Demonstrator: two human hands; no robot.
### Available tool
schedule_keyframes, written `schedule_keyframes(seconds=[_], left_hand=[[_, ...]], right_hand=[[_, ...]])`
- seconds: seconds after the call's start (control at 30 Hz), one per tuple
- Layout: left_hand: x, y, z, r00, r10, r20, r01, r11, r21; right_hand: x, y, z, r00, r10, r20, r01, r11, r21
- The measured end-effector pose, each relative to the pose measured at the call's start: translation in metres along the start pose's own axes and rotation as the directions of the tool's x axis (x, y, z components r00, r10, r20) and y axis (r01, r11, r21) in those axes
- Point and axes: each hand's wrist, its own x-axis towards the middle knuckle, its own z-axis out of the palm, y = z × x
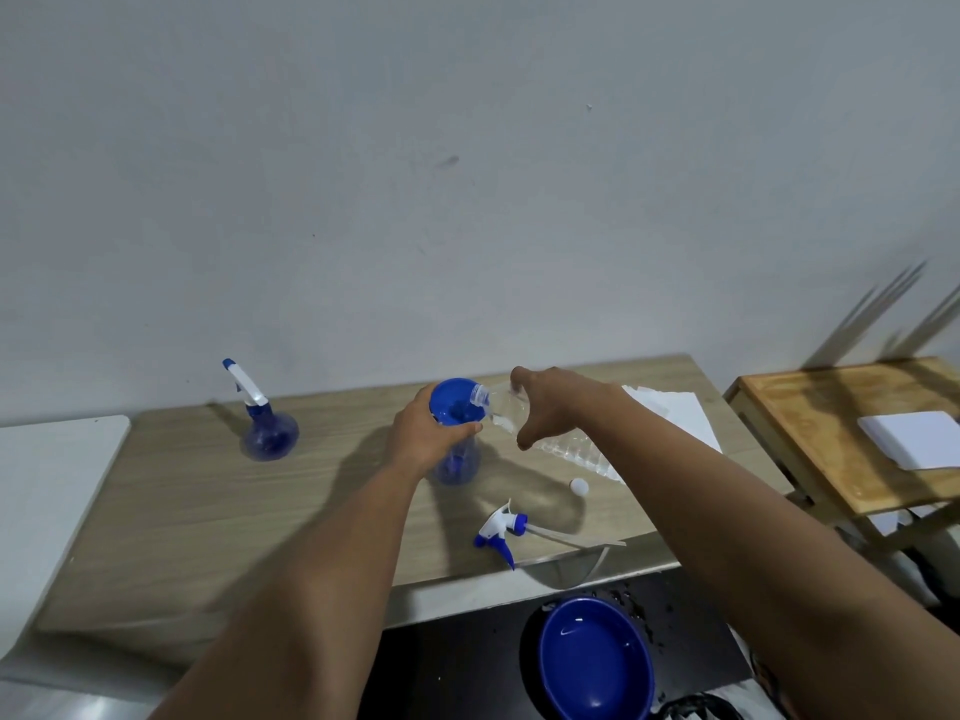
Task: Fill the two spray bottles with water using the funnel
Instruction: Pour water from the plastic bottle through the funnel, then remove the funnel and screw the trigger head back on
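Note:
A blue funnel (pixel 453 402) sits in the neck of an open blue spray bottle (pixel 457 462) at the middle of the wooden table (pixel 208 511). My left hand (pixel 423 439) grips the funnel's stem and the bottle's neck. My right hand (pixel 540 402) holds a clear plastic water bottle (pixel 566 444), tilted with its mouth over the funnel. The removed spray head (pixel 501 530) with its tube lies on the table's near right. A second spray bottle (pixel 267 426), with its head on, stands at the left.
A white cap (pixel 578 486) lies by the water bottle. White paper (pixel 680 413) is at the table's back right. A blue basin (pixel 592 662) sits on the floor below. A wooden side table (pixel 831 428) with a white pad stands to the right, a white surface (pixel 52 470) to the left.

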Motion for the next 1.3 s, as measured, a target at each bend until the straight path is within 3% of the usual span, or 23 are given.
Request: schedule_keyframes(seconds=[0.1, 0.23, 0.37, 0.47, 0.63, 0.9, 1.17, 1.3], left_hand=[[0.0, -0.001, -0.001, 1.0, -0.001, 0.007, 0.001, 1.0, -0.011], [0.0, -0.004, -0.002, 1.0, -0.008, 0.013, 0.009, 0.999, -0.048], [-0.001, -0.011, -0.003, 0.996, -0.048, 0.08, 0.048, 0.999, -0.007], [0.002, -0.018, -0.002, 0.995, -0.053, 0.086, 0.055, 0.998, -0.018], [0.008, -0.027, 0.006, 0.991, -0.069, 0.114, 0.069, 0.998, 0.007], [0.014, -0.035, 0.022, 0.968, -0.183, 0.171, 0.181, 0.983, 0.029], [0.013, -0.03, 0.026, 0.964, -0.148, 0.222, 0.134, 0.988, 0.077], [0.009, -0.032, 0.026, 0.969, -0.164, 0.185, 0.143, 0.982, 0.124]], right_hand=[[-0.003, 0.006, 0.006, 0.999, -0.013, -0.044, 0.016, 0.997, 0.082], [-0.013, 0.02, 0.019, 0.988, -0.007, -0.156, 0.059, 0.942, 0.33], [-0.025, 0.038, 0.023, 0.929, 0.08, -0.362, 0.17, 0.776, 0.608], [-0.027, 0.051, 0.016, 0.878, 0.147, -0.455, 0.268, 0.637, 0.723], [-0.012, 0.06, -0.003, 0.786, 0.26, -0.561, 0.377, 0.516, 0.769], [0.051, 0.047, 0.025, 0.726, 0.395, -0.563, 0.343, 0.503, 0.794], [0.081, 0.045, 0.067, 0.731, 0.436, -0.525, 0.277, 0.514, 0.812], [0.076, 0.05, 0.075, 0.799, 0.4, -0.449, 0.204, 0.521, 0.829]])
